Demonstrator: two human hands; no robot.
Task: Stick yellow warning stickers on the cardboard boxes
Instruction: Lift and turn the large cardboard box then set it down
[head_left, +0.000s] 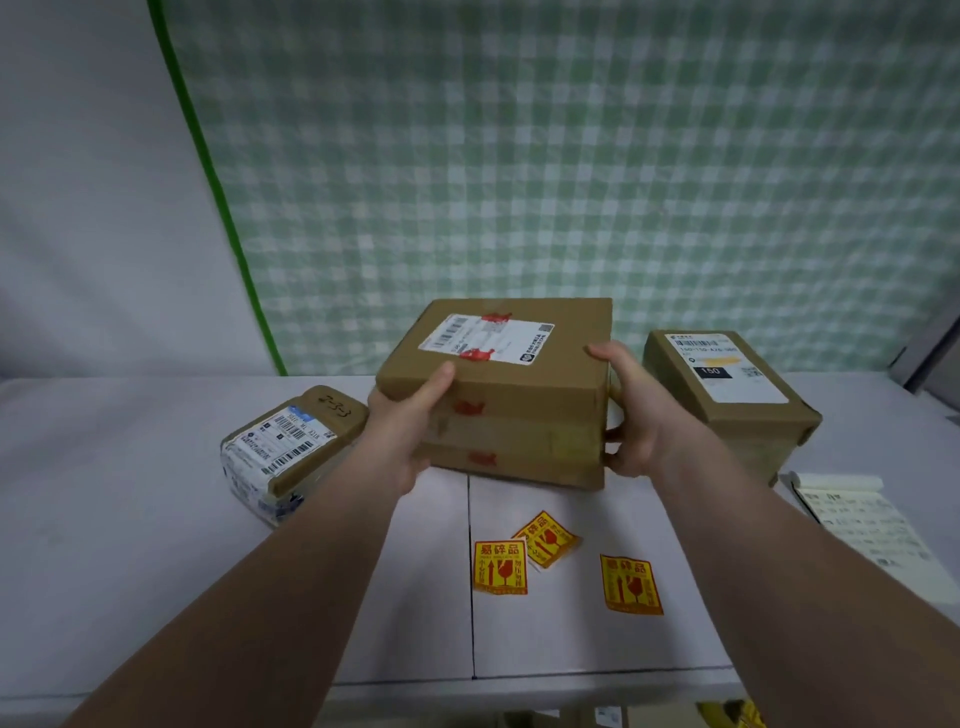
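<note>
The left hand (410, 410) and the right hand (631, 410) each had a clenched grip on one end of the middle box (511, 395), thumbs over the top edge and fingers under or round the sides, so that the box sat level and its near edge appeared lifted clear of the counter (130, 545). Held that way, the box seemed to be on its way to the spot just behind the three yellow stickers (500, 566), which lay loose in front of it, two overlapping and one apart. No yellow sticker showed on it yet; only a white shipping label and red marks. A small parcel (291, 447) rested to the left and another box (727, 395) to the right, both unstickered. A notepad (862, 519) lay at the far right. The counter was pale; behind hung a green checked cloth (571, 156).
</note>
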